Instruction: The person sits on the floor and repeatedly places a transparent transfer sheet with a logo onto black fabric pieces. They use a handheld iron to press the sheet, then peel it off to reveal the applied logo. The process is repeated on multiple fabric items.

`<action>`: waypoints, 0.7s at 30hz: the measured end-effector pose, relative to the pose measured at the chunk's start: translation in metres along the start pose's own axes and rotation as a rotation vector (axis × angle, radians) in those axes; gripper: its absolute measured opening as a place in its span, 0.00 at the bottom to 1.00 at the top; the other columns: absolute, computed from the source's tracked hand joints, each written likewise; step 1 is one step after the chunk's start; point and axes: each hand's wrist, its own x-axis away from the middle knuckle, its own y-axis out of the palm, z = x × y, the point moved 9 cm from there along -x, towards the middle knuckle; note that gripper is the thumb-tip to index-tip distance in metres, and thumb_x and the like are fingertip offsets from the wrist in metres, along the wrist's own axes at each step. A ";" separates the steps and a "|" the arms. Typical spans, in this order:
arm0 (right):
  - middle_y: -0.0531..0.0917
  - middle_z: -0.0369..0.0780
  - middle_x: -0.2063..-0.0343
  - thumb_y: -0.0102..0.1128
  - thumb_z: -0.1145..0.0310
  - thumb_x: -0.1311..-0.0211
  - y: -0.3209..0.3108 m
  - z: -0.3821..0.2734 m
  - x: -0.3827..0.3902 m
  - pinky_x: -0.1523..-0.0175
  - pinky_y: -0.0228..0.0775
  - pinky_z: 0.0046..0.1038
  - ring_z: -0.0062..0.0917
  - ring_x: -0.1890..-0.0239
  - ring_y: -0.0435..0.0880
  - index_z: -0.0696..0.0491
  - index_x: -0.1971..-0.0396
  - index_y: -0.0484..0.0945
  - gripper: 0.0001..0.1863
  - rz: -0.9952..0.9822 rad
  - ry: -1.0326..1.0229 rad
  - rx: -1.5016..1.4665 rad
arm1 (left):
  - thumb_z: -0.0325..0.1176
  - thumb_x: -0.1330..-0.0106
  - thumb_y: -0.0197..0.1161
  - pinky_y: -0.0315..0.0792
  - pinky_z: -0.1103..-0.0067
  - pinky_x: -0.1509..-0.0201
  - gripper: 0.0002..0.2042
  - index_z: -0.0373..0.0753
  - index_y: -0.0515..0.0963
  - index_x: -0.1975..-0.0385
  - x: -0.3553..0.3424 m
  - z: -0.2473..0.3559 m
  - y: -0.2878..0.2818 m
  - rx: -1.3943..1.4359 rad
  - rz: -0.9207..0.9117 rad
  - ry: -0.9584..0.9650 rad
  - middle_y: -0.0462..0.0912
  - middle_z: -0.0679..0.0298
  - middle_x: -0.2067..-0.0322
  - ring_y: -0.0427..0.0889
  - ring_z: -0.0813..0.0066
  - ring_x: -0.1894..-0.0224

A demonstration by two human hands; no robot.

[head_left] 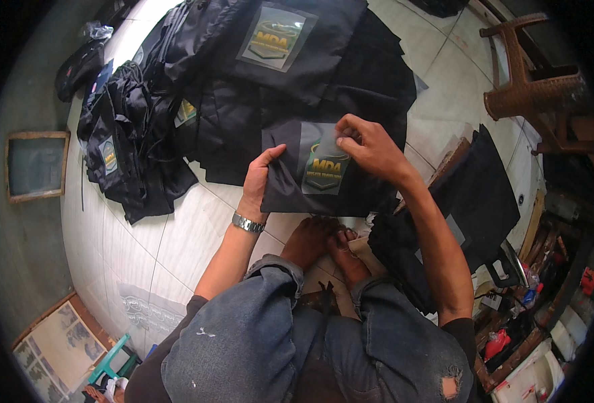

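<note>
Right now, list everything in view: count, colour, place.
Held fabric: one, black, centre
Printed films: at least four, green-yellow, on fabric
Fabric heaps: several, black, ahead, left, right
Stool: one, brown, right
Plastic item: one, green, lower left
Wall frame: one, brown, left
Tiles: many, pale, floor
Clutter: uncounted, mixed, right
Watch: one, silver, left wrist
Jeans: one pair, blue, bottom
Feet: two, bare, centre
Left fingers: partly hidden, fabric's left
Right fingers: film corner

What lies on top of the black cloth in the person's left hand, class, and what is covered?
A clear film with a green-and-yellow shield emblem lies on the black cloth. The right hand hides the film's upper right part; the cloth's underside cannot be seen.
</note>
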 end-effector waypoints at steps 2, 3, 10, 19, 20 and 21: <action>0.87 0.52 0.61 0.62 0.59 0.37 0.002 0.008 -0.002 0.48 0.77 0.35 0.39 0.58 0.88 0.62 0.58 0.81 0.20 -0.034 0.033 -0.019 | 0.27 0.20 0.50 0.86 0.66 0.44 0.15 0.26 0.78 0.44 -0.001 0.001 -0.003 0.004 0.015 -0.007 0.84 0.45 0.47 0.88 0.57 0.49; 0.87 0.52 0.60 0.63 0.55 0.37 0.002 0.011 -0.002 0.48 0.77 0.35 0.39 0.57 0.87 0.62 0.57 0.82 0.23 -0.057 0.062 -0.007 | 0.27 0.20 0.49 0.86 0.66 0.44 0.15 0.26 0.77 0.43 -0.001 0.001 -0.003 0.011 0.022 -0.014 0.84 0.44 0.47 0.88 0.56 0.49; 0.83 0.40 0.69 0.64 0.38 0.35 0.000 0.041 0.001 0.57 0.71 0.29 0.25 0.65 0.79 0.60 0.59 0.84 0.34 -0.119 0.207 0.020 | 0.23 0.21 0.49 0.85 0.65 0.42 0.15 0.25 0.75 0.41 -0.001 -0.003 0.016 0.041 -0.059 -0.015 0.81 0.44 0.44 0.87 0.56 0.48; 0.86 0.46 0.64 0.64 0.29 0.42 0.019 0.070 0.015 0.54 0.72 0.35 0.33 0.61 0.83 0.60 0.56 0.86 0.42 -0.234 0.318 -0.044 | 0.22 0.21 0.47 0.86 0.65 0.43 0.15 0.27 0.77 0.42 -0.003 0.001 0.009 -0.001 -0.087 0.026 0.82 0.44 0.45 0.87 0.56 0.48; 0.85 0.46 0.65 0.64 0.29 0.42 0.021 0.065 0.015 0.55 0.71 0.35 0.32 0.63 0.82 0.60 0.57 0.86 0.41 -0.218 0.293 -0.076 | 0.22 0.21 0.47 0.86 0.65 0.43 0.15 0.27 0.78 0.43 -0.002 0.003 0.007 -0.011 -0.081 0.035 0.83 0.44 0.45 0.87 0.56 0.48; 0.86 0.46 0.64 0.65 0.32 0.41 0.023 0.064 0.015 0.54 0.71 0.35 0.32 0.62 0.82 0.60 0.56 0.85 0.39 -0.262 0.295 -0.057 | 0.22 0.21 0.47 0.86 0.66 0.43 0.15 0.27 0.78 0.43 -0.002 0.005 -0.001 -0.031 -0.070 0.049 0.83 0.45 0.45 0.87 0.56 0.48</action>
